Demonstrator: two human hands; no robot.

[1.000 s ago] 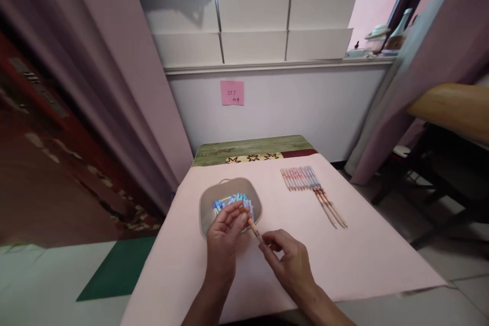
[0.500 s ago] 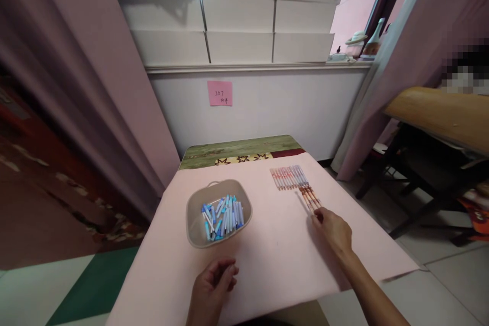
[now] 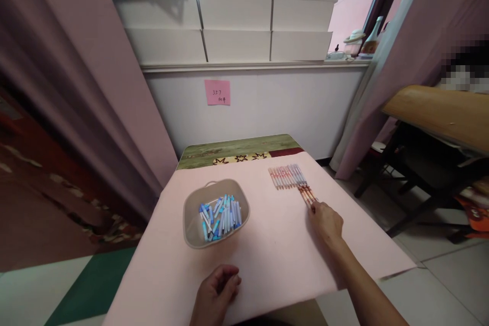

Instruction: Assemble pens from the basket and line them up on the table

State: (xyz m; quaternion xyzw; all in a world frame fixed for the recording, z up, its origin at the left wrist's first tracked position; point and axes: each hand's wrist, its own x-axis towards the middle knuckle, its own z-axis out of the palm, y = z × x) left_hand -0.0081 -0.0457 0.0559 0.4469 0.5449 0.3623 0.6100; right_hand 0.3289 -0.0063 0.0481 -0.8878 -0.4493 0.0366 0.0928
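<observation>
My right hand (image 3: 326, 221) is closed, its fingertips at the near end of a short row of brown-patterned pens (image 3: 306, 193). Thumb and fingers pinch a pen there, its near end hidden by the hand. Just beyond, a longer row of pale pink, orange and lilac pens (image 3: 286, 177) lies side by side, touching the brown ones. My left hand (image 3: 219, 290) rests low over the near part of the table with its fingers curled toward the thumb; nothing shows in it. In front of it stands a beige basket (image 3: 187, 224) holding a loose heap of blue and lilac pens (image 3: 225, 216).
A pink cloth (image 3: 267, 260) covers most of the table, with a green wood-patterned strip (image 3: 198, 153) at the far edge. White boxes (image 3: 237, 46) are stacked on the ledge behind. A pink note (image 3: 217, 92) hangs on the wall. At right stands a wooden-topped desk (image 3: 439, 109).
My right hand has moved slightly away from me and left, closer to the brown pens. The pale pen sticking out at an angle from it no longer shows apart. My left hand stays about the same.
</observation>
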